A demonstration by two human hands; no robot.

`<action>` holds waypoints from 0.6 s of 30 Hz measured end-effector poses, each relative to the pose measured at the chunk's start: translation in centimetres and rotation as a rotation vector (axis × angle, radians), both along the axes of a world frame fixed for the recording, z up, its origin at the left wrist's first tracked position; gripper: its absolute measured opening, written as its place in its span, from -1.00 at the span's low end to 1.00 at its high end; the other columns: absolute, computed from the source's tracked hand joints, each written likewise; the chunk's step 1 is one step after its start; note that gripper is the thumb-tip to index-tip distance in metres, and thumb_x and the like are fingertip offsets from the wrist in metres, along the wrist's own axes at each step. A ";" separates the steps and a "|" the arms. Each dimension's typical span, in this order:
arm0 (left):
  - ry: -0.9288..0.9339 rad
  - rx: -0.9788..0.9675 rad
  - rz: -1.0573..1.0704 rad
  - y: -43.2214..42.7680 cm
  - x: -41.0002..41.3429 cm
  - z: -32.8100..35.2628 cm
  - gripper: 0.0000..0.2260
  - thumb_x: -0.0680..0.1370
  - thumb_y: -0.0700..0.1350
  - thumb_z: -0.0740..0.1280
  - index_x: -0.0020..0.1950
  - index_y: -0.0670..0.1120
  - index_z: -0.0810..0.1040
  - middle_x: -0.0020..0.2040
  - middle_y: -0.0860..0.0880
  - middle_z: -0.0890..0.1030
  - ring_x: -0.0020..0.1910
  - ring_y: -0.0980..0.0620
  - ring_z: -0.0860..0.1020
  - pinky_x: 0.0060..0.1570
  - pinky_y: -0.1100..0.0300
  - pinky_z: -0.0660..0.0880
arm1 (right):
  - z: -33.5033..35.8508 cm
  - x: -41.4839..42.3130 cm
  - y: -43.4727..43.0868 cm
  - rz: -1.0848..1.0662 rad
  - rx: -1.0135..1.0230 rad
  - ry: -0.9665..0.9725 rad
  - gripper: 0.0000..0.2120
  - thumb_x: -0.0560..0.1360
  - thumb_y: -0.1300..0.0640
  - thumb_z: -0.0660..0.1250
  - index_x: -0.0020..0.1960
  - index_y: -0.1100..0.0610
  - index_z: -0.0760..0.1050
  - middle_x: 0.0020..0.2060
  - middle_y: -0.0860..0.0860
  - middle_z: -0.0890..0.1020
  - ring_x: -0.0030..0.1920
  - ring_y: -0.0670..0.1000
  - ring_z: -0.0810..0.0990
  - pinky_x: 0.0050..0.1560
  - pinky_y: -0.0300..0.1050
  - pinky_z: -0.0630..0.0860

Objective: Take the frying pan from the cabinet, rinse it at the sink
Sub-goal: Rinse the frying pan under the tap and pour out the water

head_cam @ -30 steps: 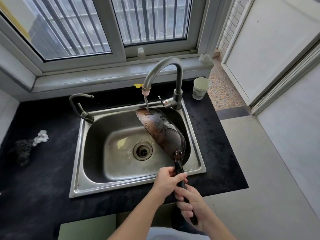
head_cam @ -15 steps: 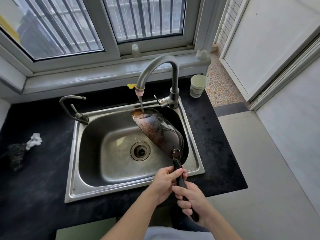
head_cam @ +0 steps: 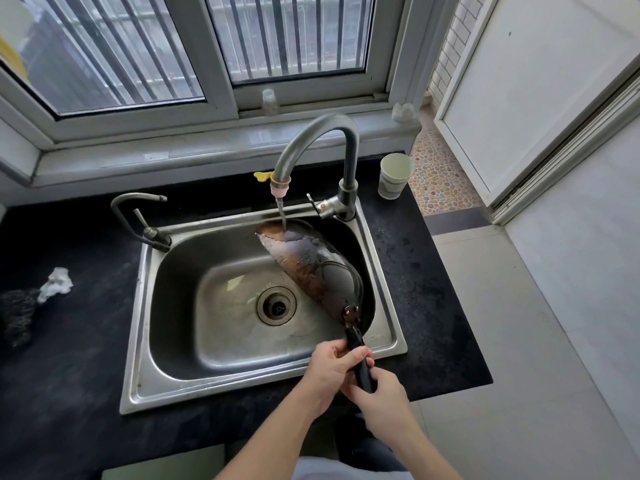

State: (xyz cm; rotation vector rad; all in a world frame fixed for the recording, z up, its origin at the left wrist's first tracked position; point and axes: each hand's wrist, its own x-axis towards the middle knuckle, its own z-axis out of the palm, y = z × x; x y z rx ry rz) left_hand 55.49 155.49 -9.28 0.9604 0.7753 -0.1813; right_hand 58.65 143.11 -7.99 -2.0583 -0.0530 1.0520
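Frying pan (head_cam: 311, 268): tilted on edge in the sink (head_cam: 145, 306) under the tap stream, likely heavy, rigid, wet-slippery; both hands' fingers closed on its black handle (head_cam: 358, 355), left hand (head_cam: 330, 370), right hand (head_cam: 386, 400).

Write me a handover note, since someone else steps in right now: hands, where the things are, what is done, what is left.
Left hand: shut on the frying pan's handle, nearer the pan.
Right hand: shut on the same handle, at its end.
Frying pan: out of the cabinet, tilted on edge inside the steel sink, underside up, far rim under the tall faucet.
Done: pan fetched, water running onto its upper end.
Left: rinse the rest, including the inner face, and shut off the tap.
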 end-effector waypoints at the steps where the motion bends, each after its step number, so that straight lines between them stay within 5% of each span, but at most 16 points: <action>1: 0.010 0.019 -0.007 -0.1 0.0 0.0 -0.82 0.55 -0.21 0.39 0.06 -0.31 0.63 -0.11 -0.18 0.68 -0.06 -0.07 0.67 -0.01 0.11 0.59 | -0.1 0.0 -0.1 -0.011 0.030 0.036 -0.82 0.37 -0.07 0.47 -0.15 0.03 0.66 -0.26 0.03 0.74 -0.19 0.03 0.71 -0.09 0.14 0.67; 7: 0.052 0.015 0.054 -0.3 -0.6 -0.1 -0.81 0.54 -0.20 0.41 0.10 -0.27 0.62 -0.06 -0.20 0.71 -0.02 -0.08 0.70 -0.07 0.14 0.61 | 0.4 -0.3 -0.1 -0.048 0.146 0.179 -0.96 0.46 0.19 0.44 -0.15 0.16 0.62 -0.51 -0.03 0.56 -0.53 -0.09 0.49 -0.50 -0.20 0.39; 13: 0.042 0.020 0.025 0.0 -0.4 0.2 -0.81 0.56 -0.19 0.38 0.10 -0.28 0.62 -0.08 -0.19 0.69 -0.06 -0.05 0.68 -0.12 0.21 0.58 | 0.3 0.0 0.2 -0.044 0.141 0.141 -0.94 0.43 0.16 0.46 -0.15 0.15 0.64 -0.47 0.02 0.59 -0.50 -0.06 0.50 -0.43 -0.10 0.41; 18: -0.003 -0.018 0.038 0.5 -0.3 0.5 -0.78 0.56 -0.20 0.37 0.10 -0.35 0.60 -0.13 -0.18 0.66 -0.10 -0.06 0.66 -0.08 0.13 0.60 | 0.8 0.2 0.7 -0.070 0.148 0.175 -0.83 0.45 0.16 0.44 -0.10 0.27 0.58 -0.52 0.11 0.49 -0.62 0.00 0.41 -0.57 -0.16 0.34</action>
